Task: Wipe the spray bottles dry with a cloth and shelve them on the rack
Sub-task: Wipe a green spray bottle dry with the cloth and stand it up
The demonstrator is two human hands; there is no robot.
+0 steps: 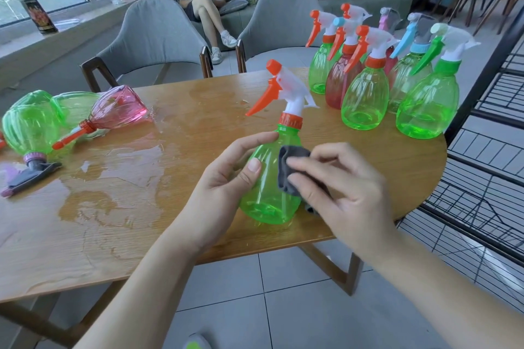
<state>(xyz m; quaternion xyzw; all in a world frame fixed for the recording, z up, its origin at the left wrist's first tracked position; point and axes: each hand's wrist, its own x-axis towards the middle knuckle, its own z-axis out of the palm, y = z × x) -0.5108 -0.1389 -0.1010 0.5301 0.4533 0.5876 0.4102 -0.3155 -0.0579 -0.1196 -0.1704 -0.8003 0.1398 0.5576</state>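
Head view shows a green bottle (272, 193) with an orange trigger held upright over the near edge of the table (198, 122), its base just above the wood. The left hand (226, 178) grips it, fingers curled round the far side up near the neck, thumb pressed on the front. The right hand (334, 181) pinches a grey cloth (292, 170) under its fingertips and presses it flat against the bottle's right shoulder.

To do this wipe well, I would judge that the left hand should turn the bottle a little at a time while the cloth sweeps from neck down to base, so no strip is skipped. The patch under the left thumb and fingers needs a pass too, which calls for a regrip. The trigger head and collar likely hold drops in their folds and want a corner of cloth pushed in. Keep the base off the table: a wide puddle (119, 178) lies just to the left and would wet it again.

Upright bottles (365, 99) stand grouped at the far right of the table. More bottles lie on their sides (37, 125) at the left, beside the puddle. The black wire rack (487, 167) stands just right of the table, within easy reach.
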